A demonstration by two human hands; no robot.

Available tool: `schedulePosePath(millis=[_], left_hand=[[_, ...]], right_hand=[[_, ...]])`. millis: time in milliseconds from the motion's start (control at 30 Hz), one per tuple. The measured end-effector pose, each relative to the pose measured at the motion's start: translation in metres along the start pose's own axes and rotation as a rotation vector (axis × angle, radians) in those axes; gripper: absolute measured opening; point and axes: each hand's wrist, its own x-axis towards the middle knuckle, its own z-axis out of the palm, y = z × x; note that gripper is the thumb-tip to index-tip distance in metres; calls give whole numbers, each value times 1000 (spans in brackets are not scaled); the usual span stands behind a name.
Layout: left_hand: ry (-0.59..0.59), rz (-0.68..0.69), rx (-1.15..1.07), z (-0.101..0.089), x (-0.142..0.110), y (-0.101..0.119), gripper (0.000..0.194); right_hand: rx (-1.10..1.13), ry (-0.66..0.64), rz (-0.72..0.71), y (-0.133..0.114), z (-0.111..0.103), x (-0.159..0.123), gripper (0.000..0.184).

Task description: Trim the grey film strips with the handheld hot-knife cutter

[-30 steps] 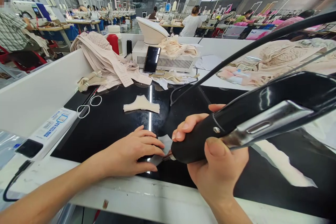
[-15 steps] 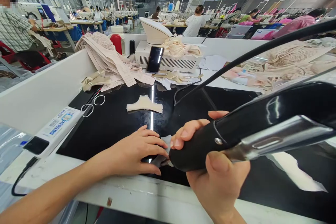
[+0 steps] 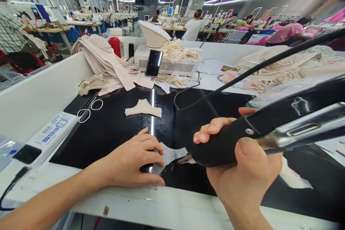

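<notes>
Left hand, fingers spread, presumably steadies the pale piece near the worktop's front edge; right hand wraps fingers round the black tool.

On the surface, a sheet lies partly beneath the left grip; to its right, a handheld tool sits in the right grip. Farther back lies a cut piece, 2 loops to its left. Behind, a phone stands before a box.
</notes>
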Motion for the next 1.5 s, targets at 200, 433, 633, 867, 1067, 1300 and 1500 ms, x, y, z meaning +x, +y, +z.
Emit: schedulePosePath(millis=[200,433,633,867,1067,1300,1500], left_hand=[[-53,33,54,12,7,0,51],[-94,-19,70,16,5,-3,60],[-82,-32,61,15,5,-1,57],[-96,-36,63,15,5,0,58],[-82,-40,62,16,5,0,57],[-92,-43,72,17,5,-1,58],[-94,-42,69,16,5,-1,59]], right_hand=[[-40,16,-60,5,-6,4,42],[-16,-19,-91,16,-6,3,39],[-16,-60,-81,22,-10,-1,40],[-39,-66,-79,23,-9,-3,34],[-57,2,-133,19,-14,6,35],[-57,61,-159,18,-17,11,35],[-57,33,-152,21,-19,12,35]])
